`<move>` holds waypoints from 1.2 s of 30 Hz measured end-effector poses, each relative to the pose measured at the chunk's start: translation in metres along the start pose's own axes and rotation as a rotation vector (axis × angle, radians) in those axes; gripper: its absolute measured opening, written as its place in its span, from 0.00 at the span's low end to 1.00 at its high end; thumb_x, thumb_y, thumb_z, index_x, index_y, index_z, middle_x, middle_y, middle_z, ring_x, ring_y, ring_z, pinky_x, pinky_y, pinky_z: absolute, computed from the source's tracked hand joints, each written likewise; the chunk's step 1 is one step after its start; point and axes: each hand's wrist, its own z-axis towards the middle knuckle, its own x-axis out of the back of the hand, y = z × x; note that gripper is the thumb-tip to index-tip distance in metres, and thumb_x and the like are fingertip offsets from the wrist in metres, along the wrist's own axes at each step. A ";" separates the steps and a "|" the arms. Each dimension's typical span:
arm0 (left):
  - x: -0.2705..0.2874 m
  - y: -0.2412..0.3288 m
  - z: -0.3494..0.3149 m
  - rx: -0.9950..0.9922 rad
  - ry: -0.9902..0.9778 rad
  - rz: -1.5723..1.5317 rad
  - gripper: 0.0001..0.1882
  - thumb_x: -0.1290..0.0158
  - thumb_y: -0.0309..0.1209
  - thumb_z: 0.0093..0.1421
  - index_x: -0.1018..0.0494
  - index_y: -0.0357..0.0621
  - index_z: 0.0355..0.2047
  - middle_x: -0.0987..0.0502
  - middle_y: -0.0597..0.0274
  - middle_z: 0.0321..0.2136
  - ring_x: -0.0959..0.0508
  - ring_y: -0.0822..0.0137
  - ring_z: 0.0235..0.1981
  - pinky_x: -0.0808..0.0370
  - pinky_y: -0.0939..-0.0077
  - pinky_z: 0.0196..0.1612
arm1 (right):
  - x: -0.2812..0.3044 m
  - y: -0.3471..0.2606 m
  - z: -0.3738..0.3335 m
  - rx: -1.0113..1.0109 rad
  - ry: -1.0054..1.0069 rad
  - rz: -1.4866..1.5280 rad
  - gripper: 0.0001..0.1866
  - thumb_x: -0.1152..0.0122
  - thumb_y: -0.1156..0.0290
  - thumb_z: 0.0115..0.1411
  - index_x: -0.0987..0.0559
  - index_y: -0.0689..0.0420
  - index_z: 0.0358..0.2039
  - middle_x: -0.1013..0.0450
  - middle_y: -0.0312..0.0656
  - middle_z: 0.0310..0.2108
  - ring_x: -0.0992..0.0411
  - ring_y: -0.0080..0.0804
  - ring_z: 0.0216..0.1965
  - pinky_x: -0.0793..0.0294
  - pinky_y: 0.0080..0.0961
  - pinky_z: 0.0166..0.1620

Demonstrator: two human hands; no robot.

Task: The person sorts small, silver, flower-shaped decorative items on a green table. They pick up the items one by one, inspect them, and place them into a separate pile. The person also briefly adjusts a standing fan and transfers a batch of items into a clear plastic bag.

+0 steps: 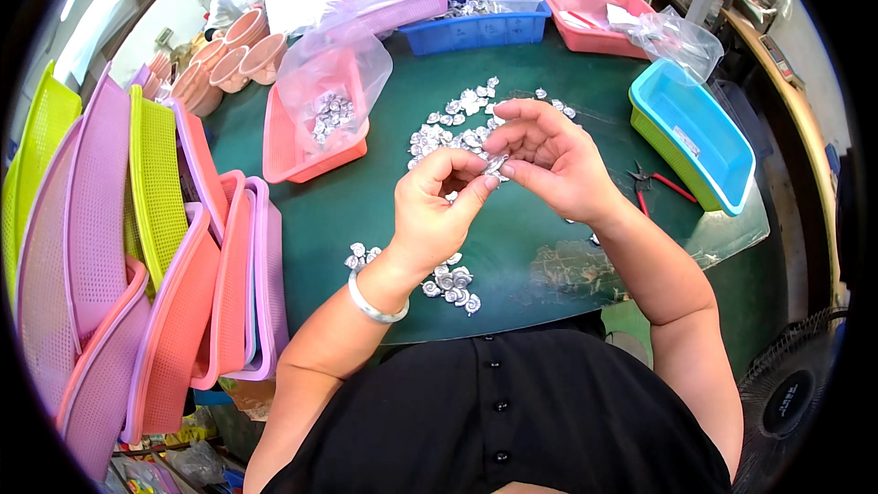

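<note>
A small silver metal piece [496, 165] is pinched between the thumb and finger of my left hand [433, 210], above the green table. From the other side, my right hand [560, 165] also pinches it with thumb and fingertips, its other fingers curled loosely above. Just beyond my hands lies a spread of small silver ornaments [439, 139], some shaped like spiral roses. A smaller cluster of silver ornaments [453, 285] rests near my left wrist, which wears a silver bangle [373, 311]. The fingers partly cover the held piece, so its full shape is hidden.
Red-handled pliers [672, 187] lie at the right, beside stacked blue and green baskets [677, 151]. A pink basket [315, 167] holds bagged silver pieces. Stacked coloured baskets [183, 265] crowd the left. A blue crate [476, 35] stands at the back; a black fan [788, 401] is lower right.
</note>
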 end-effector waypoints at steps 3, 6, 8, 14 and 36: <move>0.002 -0.002 0.002 -0.225 -0.015 0.284 0.09 0.45 0.16 0.49 0.30 0.35 0.31 0.27 0.63 0.26 0.26 0.76 0.28 0.28 0.84 0.32 | 0.002 -0.002 -0.003 -0.009 -0.009 0.031 0.27 0.49 0.88 0.52 0.39 0.60 0.53 0.32 0.41 0.39 0.31 0.25 0.42 0.31 0.23 0.46; 0.001 0.003 0.004 -0.397 0.003 0.429 0.10 0.45 0.14 0.46 0.30 0.35 0.30 0.27 0.61 0.27 0.26 0.75 0.27 0.28 0.83 0.31 | 0.002 -0.002 -0.005 0.031 -0.037 0.035 0.28 0.48 0.88 0.51 0.40 0.60 0.54 0.32 0.42 0.40 0.31 0.27 0.44 0.31 0.24 0.47; 0.002 0.002 0.006 -0.467 0.004 0.475 0.12 0.44 0.13 0.45 0.31 0.35 0.31 0.27 0.60 0.27 0.26 0.74 0.27 0.28 0.83 0.30 | 0.000 -0.004 -0.006 0.039 -0.036 0.023 0.29 0.48 0.88 0.51 0.40 0.59 0.54 0.31 0.42 0.41 0.32 0.27 0.45 0.31 0.25 0.48; 0.003 -0.002 -0.003 -0.441 0.072 0.420 0.18 0.44 0.13 0.45 0.33 0.35 0.37 0.26 0.59 0.28 0.25 0.73 0.27 0.27 0.82 0.31 | -0.004 -0.003 -0.007 0.060 -0.059 -0.013 0.29 0.48 0.88 0.51 0.41 0.59 0.55 0.31 0.42 0.41 0.32 0.28 0.46 0.32 0.26 0.48; 0.107 -0.034 -0.107 0.175 -0.040 1.098 0.26 0.47 0.43 0.54 0.33 0.39 0.49 0.37 0.42 0.51 0.40 0.42 0.55 0.47 0.53 0.57 | -0.040 0.058 -0.056 0.051 -0.491 -0.815 0.28 0.36 0.64 0.46 0.32 0.60 0.47 0.37 0.50 0.48 0.40 0.49 0.50 0.40 0.38 0.54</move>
